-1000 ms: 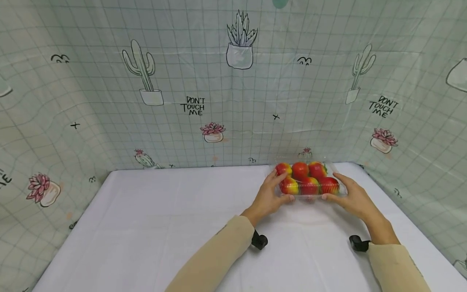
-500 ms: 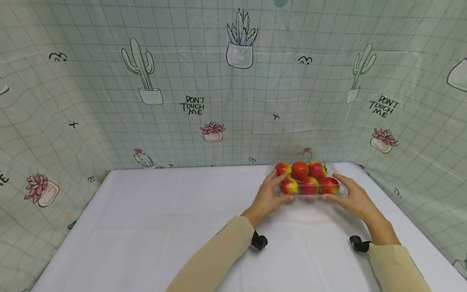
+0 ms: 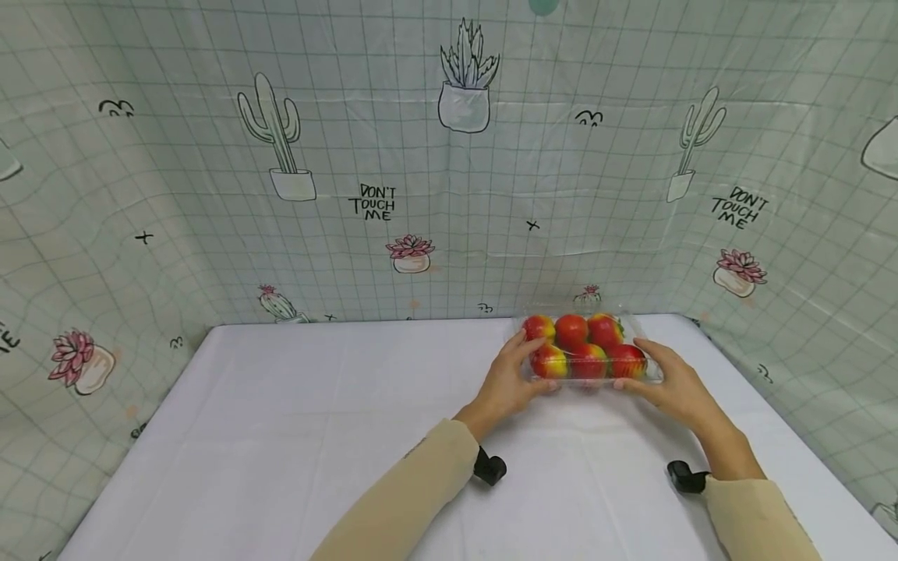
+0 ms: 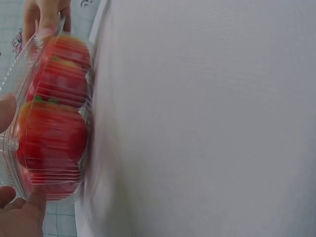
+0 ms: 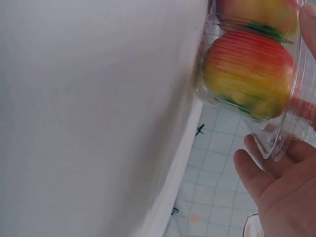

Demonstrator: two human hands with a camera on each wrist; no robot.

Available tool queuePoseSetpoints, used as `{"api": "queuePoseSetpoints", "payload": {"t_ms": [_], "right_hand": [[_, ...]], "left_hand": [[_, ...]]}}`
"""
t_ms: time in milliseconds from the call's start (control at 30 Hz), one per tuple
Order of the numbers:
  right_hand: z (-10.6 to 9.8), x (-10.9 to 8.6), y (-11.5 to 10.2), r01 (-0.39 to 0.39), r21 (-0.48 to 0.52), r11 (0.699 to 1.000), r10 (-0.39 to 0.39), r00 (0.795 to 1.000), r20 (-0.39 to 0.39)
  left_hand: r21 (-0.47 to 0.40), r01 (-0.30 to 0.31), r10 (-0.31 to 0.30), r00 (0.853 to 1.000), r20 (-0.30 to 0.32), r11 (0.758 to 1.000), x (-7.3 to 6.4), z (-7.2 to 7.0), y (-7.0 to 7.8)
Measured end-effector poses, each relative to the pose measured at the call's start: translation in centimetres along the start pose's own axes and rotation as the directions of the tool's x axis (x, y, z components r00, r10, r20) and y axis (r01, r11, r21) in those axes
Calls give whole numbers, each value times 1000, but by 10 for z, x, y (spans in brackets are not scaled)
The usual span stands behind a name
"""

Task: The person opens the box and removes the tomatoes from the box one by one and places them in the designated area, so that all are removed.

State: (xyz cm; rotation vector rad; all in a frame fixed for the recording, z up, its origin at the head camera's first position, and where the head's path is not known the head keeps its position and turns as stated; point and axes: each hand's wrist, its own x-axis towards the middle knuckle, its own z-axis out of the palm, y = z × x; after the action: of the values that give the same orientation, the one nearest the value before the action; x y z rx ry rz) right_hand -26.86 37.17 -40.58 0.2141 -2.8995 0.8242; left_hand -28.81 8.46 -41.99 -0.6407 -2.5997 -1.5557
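A clear plastic clamshell box (image 3: 592, 382) packed with several round red-and-yellow fruits (image 3: 588, 361) is at the far right of the table. The left hand (image 3: 507, 379) grips its left end, thumb along the near edge and fingers around the side. On the opposite end the right hand (image 3: 677, 386) holds the box the same way. Through the clear wall in the left wrist view, red fruits (image 4: 52, 133) with small green marks show, with the right hand (image 4: 47, 15) beyond. The right wrist view has the box's corner (image 5: 247, 103) close over the table, fingers (image 5: 254, 175) spread beside its rim.
The table (image 3: 295, 436) is covered in white cloth. A pale grid-patterned curtain (image 3: 323, 125) with cactus drawings rises behind and on both sides, close behind the box. Both wrists carry small black cameras, the left camera (image 3: 489, 467) and the right camera (image 3: 686, 477).
Both hands and the box have shifted slightly left and a little nearer in the last half second. The grip on the box stays the same; before that they were nearly still.
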Motion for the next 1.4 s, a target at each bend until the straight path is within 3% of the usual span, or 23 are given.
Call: {"api": "queuePoseSetpoints", "payload": {"t_ms": [633, 867, 1033, 1400], "right_hand": [[11, -5, -21, 82, -18, 996, -83, 996, -30], [17, -6, -29, 101, -32, 994, -102, 994, -34], [20, -8, -34, 119, -34, 992, -120, 992, -42], [27, -8, -47, 153, -30, 988, -154, 987, -37]], "left_hand": [[-36, -15, 15, 1000, -2, 999, -14, -20, -11], [-12, -11, 10, 999, -50, 1000, -19, -27, -13], [-37, -3, 2, 999, -37, 999, -23, -33, -14], [33, -46, 48, 997, -57, 998, -31, -45, -23]]}}
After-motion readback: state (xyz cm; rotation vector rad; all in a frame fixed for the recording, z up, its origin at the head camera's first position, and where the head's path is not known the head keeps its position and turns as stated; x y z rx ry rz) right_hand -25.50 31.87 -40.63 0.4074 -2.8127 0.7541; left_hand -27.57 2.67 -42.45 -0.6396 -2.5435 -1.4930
